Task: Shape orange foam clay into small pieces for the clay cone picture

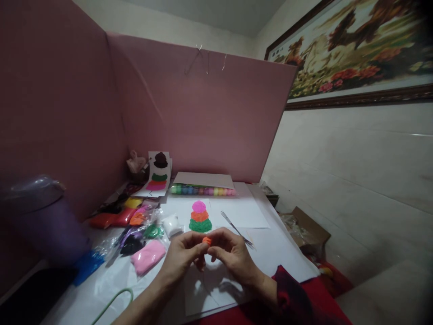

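Between the fingertips of my two hands is a small lump of orange modelling clay (206, 241). My left hand (187, 253) pinches it from the left, and my right hand (230, 253) closes on it from the other side. Both hands are held above white paper (199, 302). Just beyond them lies a paper with a stacked clay shape in pink, orange and green (200, 215). A pair of metal tweezers (237, 229) rests to the right of that shape.
Bagged coloured clay, including a pink bag (149, 257), crowds the left side. A row of clay pots (203, 189) stands at the back, near a sheet with a taller clay stack (158, 174). Pink panels (203, 113) enclose the table; a purple bin (47, 221) stands left.
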